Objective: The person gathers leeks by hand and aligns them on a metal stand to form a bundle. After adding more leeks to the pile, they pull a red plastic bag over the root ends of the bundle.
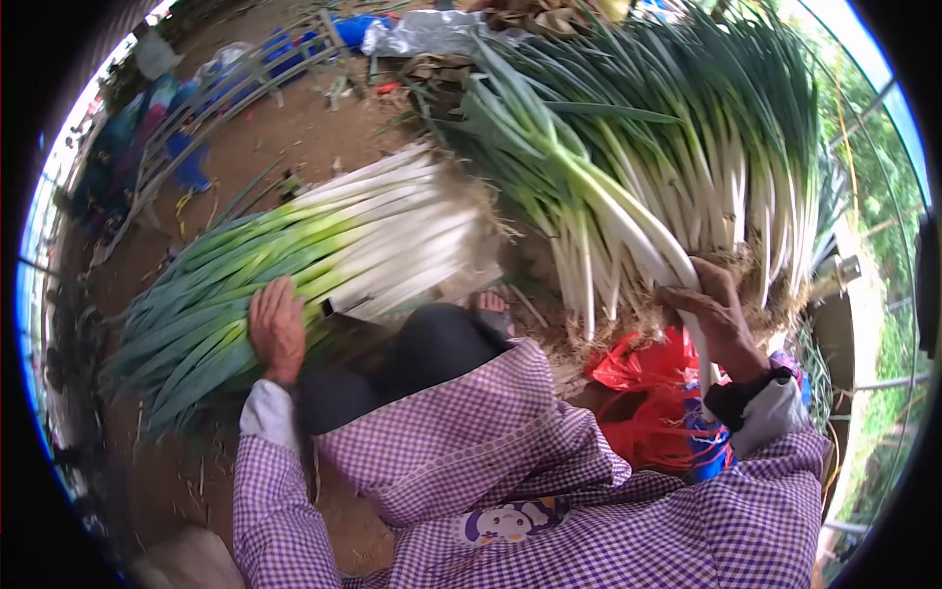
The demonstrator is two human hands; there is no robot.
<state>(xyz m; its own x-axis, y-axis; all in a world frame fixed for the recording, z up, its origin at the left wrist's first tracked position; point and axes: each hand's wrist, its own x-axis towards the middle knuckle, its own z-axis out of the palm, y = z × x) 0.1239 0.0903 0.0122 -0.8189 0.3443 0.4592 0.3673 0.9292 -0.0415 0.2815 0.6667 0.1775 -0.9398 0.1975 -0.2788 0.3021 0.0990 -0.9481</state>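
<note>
My left hand (276,329) lies flat on the green leaves of a pile of long leeks (353,231), whose white stems and roots point to the upper right. On the other side, my right hand (721,312) is closed around a few leek stalks (643,228) near their root ends. Their leaves reach up and to the left across a large standing bundle of leeks (731,147). Dirt-covered roots (731,260) hang from the bundle's lower end. The root end of the left pile is blurred.
Red plastic strips and bags (648,368) lie below my right hand, beside something blue (708,432). My foot (495,310) and dark-clothed knee (446,344) are between the piles. A metal frame (235,93) and silver sheeting (427,34) stand beyond, on brown ground.
</note>
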